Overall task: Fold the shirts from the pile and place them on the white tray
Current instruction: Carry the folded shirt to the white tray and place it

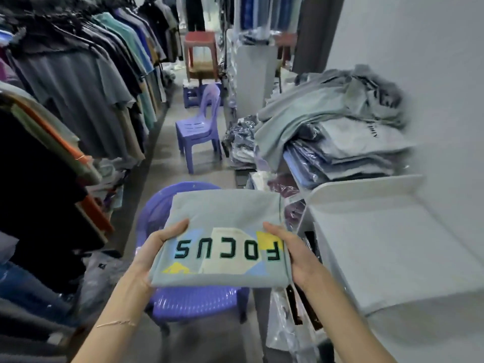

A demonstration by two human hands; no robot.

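We hold the folded shirt [222,226] level above the purple chair [188,302], left grip [157,247] and right grip [297,255] each pinching a side edge (thumbs on top, so the folds stay flat), the white tray [366,190] near on our right.

Dim, cool, even light with a bluish cast and only soft shadows. Wide-angle distortion bends the hanging clothes [78,82] at left and the wall [419,35] at right. Blur smears the shirt pile [340,121] and white tray [366,188] (edges streak); the folded shirt [222,218] reads fairly crisp.
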